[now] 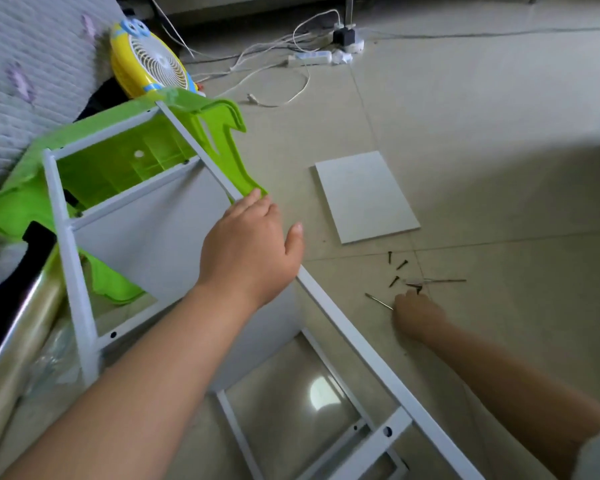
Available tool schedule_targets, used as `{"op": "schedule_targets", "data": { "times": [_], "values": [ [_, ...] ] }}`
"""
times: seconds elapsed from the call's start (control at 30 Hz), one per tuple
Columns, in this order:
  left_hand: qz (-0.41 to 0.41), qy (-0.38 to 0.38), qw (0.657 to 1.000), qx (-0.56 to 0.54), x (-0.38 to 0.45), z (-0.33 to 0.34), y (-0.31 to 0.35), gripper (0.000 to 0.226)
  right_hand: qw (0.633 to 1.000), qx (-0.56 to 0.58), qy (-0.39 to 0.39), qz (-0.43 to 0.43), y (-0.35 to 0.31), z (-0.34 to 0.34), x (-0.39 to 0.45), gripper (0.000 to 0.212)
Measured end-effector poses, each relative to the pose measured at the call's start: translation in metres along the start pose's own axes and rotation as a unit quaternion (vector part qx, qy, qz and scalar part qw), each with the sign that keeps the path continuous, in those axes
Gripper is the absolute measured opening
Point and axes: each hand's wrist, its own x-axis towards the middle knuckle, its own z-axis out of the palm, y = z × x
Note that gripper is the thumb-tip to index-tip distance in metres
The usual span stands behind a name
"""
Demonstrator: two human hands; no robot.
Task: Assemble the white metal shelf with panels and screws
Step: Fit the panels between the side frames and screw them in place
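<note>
- White metal shelf frame [73, 271]: lying tilted across the tiled floor [499, 150], its far end leaning on an overturned green plastic stool [118, 168]; one panel [153, 233] is sitting fitted between its rails.
- Left hand [250, 247]: resting on the frame's long right-hand rail [361, 344], fingers curling over the rail's far side, thumb lying straight and apart.
- Right hand [416, 313]: reaching down to the floor among the screws [395, 268], fingers curling at one dark piece; whether it is actually pinching it cannot be told.
- Loose white panel [364, 195]: lying flat on the floor, beyond the screws and apart from the frame.
- Thin metal rod [378, 301]: lying just beside the right hand; another is lying past the fingertips.
- Yellow cartoon desk fan [149, 60]: standing behind the stool.
- Power strip [309, 58] with white cables: lying at the far side.
</note>
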Motion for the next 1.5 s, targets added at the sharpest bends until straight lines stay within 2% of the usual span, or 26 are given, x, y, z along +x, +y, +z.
{"op": "schedule_targets", "data": {
  "times": [0.1,0.23,0.4,0.47,0.57,0.6,0.67,0.77,0.9,1.03,1.17,1.27,1.43,1.5],
  "values": [
    [0.000,0.017,1.000,-0.003,-0.003,0.005,0.000,0.102,1.000,0.005,0.011,0.011,-0.005,0.006,0.002,0.032],
    [0.006,0.020,1.000,-0.001,-0.005,0.008,0.001,0.097,0.999,0.036,0.010,0.014,-0.011,-0.003,0.005,0.032],
    [0.008,0.006,1.000,-0.001,-0.007,0.007,0.004,0.104,0.985,0.144,0.089,-0.012,-0.016,-0.044,-0.009,0.020],
    [0.006,-0.006,1.000,0.001,-0.007,0.005,0.004,0.095,0.969,0.208,0.129,-0.042,-0.020,-0.069,-0.021,0.016],
    [0.002,-0.040,0.999,0.001,-0.004,-0.003,0.004,0.063,0.930,0.298,0.192,-0.097,-0.029,-0.110,-0.045,0.019],
    [0.006,-0.045,0.999,-0.001,-0.004,-0.006,0.003,0.059,0.915,0.328,0.206,-0.112,-0.033,-0.123,-0.055,0.017],
    [0.007,-0.050,0.999,-0.002,-0.007,-0.011,-0.003,0.061,0.888,0.374,0.225,-0.141,-0.040,-0.144,-0.074,0.009],
    [-0.016,-0.095,0.995,0.011,-0.020,-0.020,-0.017,0.064,0.861,0.414,0.240,-0.171,-0.051,-0.174,-0.100,0.021],
    [-0.053,-0.127,0.990,0.017,-0.048,-0.027,-0.038,0.062,0.821,0.479,0.209,-0.231,-0.062,-0.209,-0.134,0.026],
    [-0.035,-0.128,0.990,0.039,-0.071,-0.027,-0.050,0.058,0.805,0.449,0.255,-0.292,-0.079,-0.227,-0.156,0.027],
    [-0.014,-0.131,0.991,0.013,-0.076,-0.029,-0.056,0.055,0.812,0.388,0.288,-0.328,-0.099,-0.237,-0.171,0.031],
    [-0.009,-0.125,0.992,0.018,-0.080,-0.023,-0.063,0.053,0.821,0.336,0.296,-0.354,-0.114,-0.240,-0.176,0.024],
    [-0.068,-0.109,0.991,0.044,-0.087,-0.019,-0.075,0.053,0.779,0.398,0.325,-0.360,-0.122,-0.233,-0.168,0.008],
    [-0.075,-0.104,0.991,0.041,-0.086,-0.020,-0.077,0.053,0.773,0.393,0.347,-0.356,-0.117,-0.225,-0.166,0.011]
  ]
}}
